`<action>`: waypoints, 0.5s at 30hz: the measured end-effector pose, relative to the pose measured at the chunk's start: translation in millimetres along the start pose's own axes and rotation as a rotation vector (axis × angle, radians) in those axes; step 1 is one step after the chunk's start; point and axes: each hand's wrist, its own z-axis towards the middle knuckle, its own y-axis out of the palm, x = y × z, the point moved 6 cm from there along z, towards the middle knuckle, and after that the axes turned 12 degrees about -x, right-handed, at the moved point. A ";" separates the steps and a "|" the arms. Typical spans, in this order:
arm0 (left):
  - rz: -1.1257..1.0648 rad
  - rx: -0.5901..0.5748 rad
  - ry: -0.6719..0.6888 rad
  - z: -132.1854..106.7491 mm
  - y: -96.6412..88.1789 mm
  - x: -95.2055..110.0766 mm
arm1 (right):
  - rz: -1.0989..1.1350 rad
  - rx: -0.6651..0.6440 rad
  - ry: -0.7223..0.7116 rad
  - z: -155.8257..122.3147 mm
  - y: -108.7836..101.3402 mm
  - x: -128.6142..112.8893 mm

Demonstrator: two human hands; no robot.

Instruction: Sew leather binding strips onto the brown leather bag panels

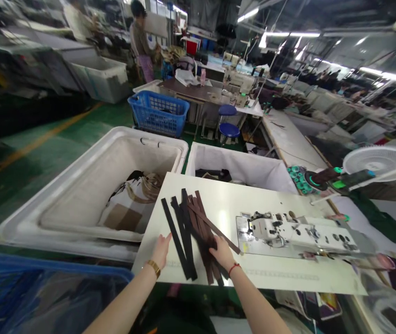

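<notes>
A loose bunch of long fabric strips lies fanned out on the white sewing table (274,273). Black strips (180,232) are on the left of the bunch, and dark brown strips (199,227) overlap on its right. My left hand (161,253) is just left of the outermost black strip, thumb and forefinger apart, nothing visible in it. Over the brown strips, my right hand (221,253) has its fingers bent around part of the bunch; its fingertips are partly hidden. To the right of the strips is a white sewing machine (288,229).
A large white bin (61,190) with cloth pieces stands at the left. Behind the table is another lined bin (246,162). Blue baskets (159,116), a blue stool (229,130), thread cones (323,176) and a fan (379,160) surround the place. A co-worker (142,44) stands farther back.
</notes>
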 end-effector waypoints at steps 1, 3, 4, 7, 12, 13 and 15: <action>0.025 0.013 -0.034 0.9 -4.2 -5.3 | -0.006 0.007 0.020 4.1 -7.7 8.7; 0.060 0.022 -0.078 1.2 -9.3 -14.5 | -0.017 0.016 0.068 13.5 -21.7 25.5; 0.082 0.022 -0.078 1.5 -9.8 -17.5 | -0.020 0.018 0.091 18.2 -26.5 32.2; 0.154 0.010 -0.036 7.4 -3.9 -21.5 | -0.021 0.022 0.122 28.5 -26.5 35.5; 0.296 -0.018 0.054 34.3 15.2 -23.3 | -0.001 0.057 0.074 31.1 14.7 -18.1; 0.333 -0.022 0.070 41.0 17.4 -23.7 | 0.009 0.072 0.084 31.8 23.8 -31.9; 0.418 -0.032 0.106 54.5 18.5 -23.5 | 0.039 0.098 0.118 35.1 38.6 -57.0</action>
